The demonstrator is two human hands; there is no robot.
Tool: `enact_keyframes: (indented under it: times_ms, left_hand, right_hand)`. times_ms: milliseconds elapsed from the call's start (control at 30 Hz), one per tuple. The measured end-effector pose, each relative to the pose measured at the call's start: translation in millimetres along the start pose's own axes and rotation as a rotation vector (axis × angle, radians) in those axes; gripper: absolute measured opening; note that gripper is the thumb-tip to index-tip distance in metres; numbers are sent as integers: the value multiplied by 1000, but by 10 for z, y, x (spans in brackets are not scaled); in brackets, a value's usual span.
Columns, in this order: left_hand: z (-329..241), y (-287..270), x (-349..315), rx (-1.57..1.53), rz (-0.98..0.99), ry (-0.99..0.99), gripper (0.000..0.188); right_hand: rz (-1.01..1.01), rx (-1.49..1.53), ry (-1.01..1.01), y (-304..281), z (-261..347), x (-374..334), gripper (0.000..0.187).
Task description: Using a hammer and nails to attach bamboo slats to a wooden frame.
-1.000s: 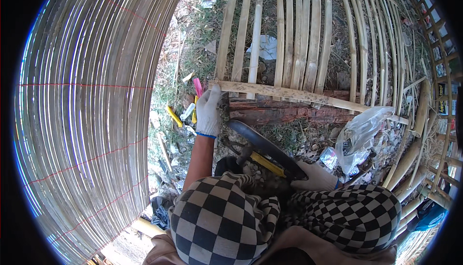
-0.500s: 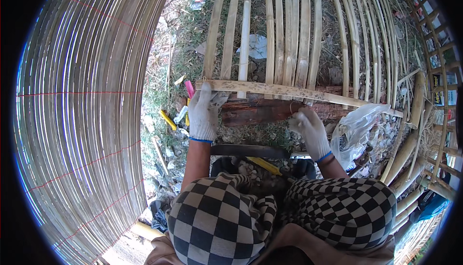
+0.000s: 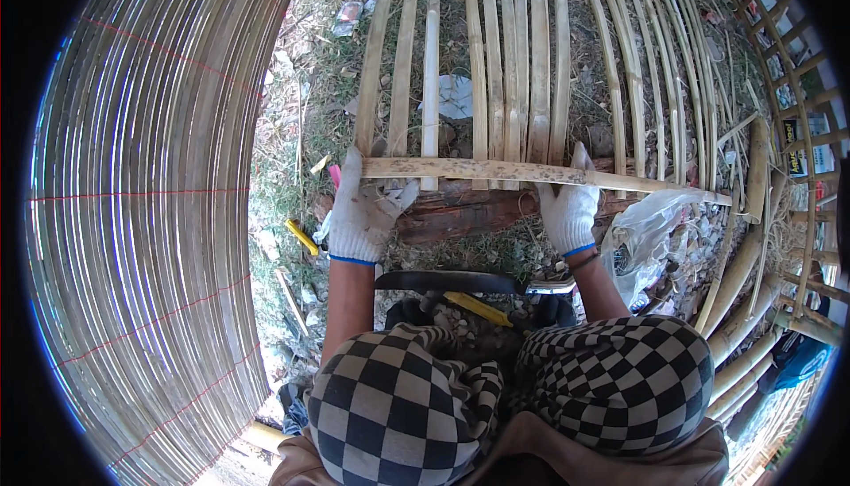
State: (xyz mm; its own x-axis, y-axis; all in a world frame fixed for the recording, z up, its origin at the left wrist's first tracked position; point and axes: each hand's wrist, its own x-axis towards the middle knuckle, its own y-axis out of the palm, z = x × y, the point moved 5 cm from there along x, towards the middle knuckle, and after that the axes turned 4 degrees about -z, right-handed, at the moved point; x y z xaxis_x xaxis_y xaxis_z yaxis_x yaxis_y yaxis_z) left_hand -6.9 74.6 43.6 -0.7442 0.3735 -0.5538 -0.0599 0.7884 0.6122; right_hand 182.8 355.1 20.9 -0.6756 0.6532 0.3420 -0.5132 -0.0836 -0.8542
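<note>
Evidently, both hands are spreading wide at a long, pale, brown-speckled bamboo strip (image 3: pixel 496 171), which is lying crosswise over the near ends of a row of pale, narrow bamboo slats (image 3: pixel 539 61). The left hand (image 3: pixel 358 216), in a white knitted glove with a blue cuff, is resting its fingers by the strip's left end, its thumb pointing off rightward. The right hand (image 3: pixel 569 216), gloved alike, is reaching its fingers across the strip, the thumb standing apart on the near side. Beneath the slat ends, a rough, reddish-brown log (image 3: pixel 460 213) is lying. A long, dark, flat tool (image 3: pixel 447 282) is lying nearer the person, and a crumpled, clear plastic bag (image 3: pixel 639 234) is sitting beside the right hand.
</note>
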Motion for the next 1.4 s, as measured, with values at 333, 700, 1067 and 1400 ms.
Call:
enact_keyframes:
  times_ms: [333, 700, 1067, 1400]
  left_hand:
    - [-172, 205, -16, -71, -89, -4, 37]
    - [-340, 11, 122, 42, -54, 21, 37]
    - [-64, -469, 499, 60, 34, -134, 57]
    - [-345, -89, 608, 714, 11, 53, 38]
  right_hand:
    - [6, 363, 333, 577, -366, 750, 80]
    - [444, 879, 660, 912, -522, 974, 61]
    - [474, 1428, 891, 996, -515, 933, 27]
    - [377, 962, 743, 719, -355, 1040, 27]
